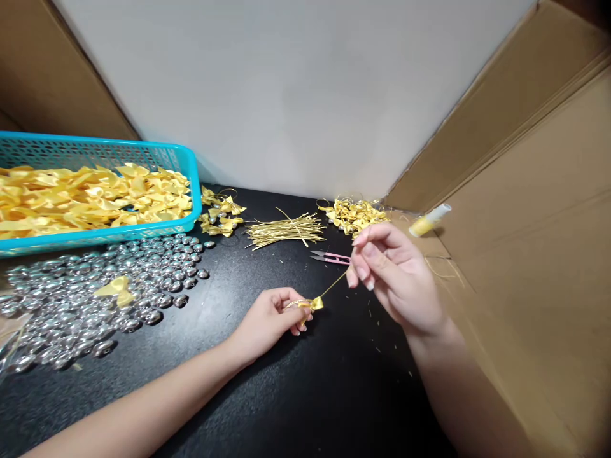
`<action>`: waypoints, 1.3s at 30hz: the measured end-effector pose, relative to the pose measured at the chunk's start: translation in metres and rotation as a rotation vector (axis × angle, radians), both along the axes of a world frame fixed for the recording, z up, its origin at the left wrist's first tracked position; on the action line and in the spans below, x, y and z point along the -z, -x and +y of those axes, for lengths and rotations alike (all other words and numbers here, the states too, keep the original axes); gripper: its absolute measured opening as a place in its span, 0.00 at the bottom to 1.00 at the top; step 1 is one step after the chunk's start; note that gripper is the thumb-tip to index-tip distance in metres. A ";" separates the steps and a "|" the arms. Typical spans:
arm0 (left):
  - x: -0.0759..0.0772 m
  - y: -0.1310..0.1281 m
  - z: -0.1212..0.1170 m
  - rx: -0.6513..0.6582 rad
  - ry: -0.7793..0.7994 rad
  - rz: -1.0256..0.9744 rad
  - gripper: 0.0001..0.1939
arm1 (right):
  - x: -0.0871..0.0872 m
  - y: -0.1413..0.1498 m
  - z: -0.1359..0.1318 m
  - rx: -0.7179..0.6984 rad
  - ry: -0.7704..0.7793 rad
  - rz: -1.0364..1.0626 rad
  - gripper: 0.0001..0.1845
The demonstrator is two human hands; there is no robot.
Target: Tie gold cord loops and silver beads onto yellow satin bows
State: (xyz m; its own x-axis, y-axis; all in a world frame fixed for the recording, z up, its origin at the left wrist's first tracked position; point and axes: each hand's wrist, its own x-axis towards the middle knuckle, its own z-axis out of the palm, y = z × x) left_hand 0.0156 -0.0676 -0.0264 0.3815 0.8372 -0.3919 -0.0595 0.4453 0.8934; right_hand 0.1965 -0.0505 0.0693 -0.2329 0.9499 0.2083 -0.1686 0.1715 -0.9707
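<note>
Between the thumb and fingers of my left hand (277, 318) is a yellow ribbon bow (317, 303), with a loop of gold cord beside it. From the bow a gold cord (335, 284) stretches up and right to my right hand (391, 267). My right hand is closed, pinching the cord's far end above the table. Just left of that hand lie pink-handled thread snips (330, 257), partly hidden by the fingers. Behind them a bundle of cut gold cords (286, 230) rests on the black table (229, 394).
A turquoise basket (196, 191) of yellow bows stands at the left. Many silver beads (95, 318) spread before it, one loose bow (117, 291) on top. Piles of corded bows (356, 215) lie at the back. A yellow spool (429, 221) stands right, by cardboard walls (534, 178).
</note>
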 end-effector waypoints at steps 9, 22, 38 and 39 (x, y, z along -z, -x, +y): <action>-0.001 -0.001 0.002 -0.003 0.008 0.024 0.07 | -0.001 -0.005 -0.001 -0.037 -0.109 0.011 0.04; -0.003 -0.002 0.003 -0.020 0.007 0.036 0.06 | -0.004 -0.006 -0.002 -0.139 -0.045 0.031 0.03; -0.035 0.026 0.011 0.099 -0.756 0.701 0.20 | -0.012 -0.012 0.006 0.020 -0.220 -0.417 0.05; -0.041 0.026 0.011 0.096 -0.844 0.674 0.22 | -0.009 -0.010 0.007 0.008 -0.205 -0.380 0.05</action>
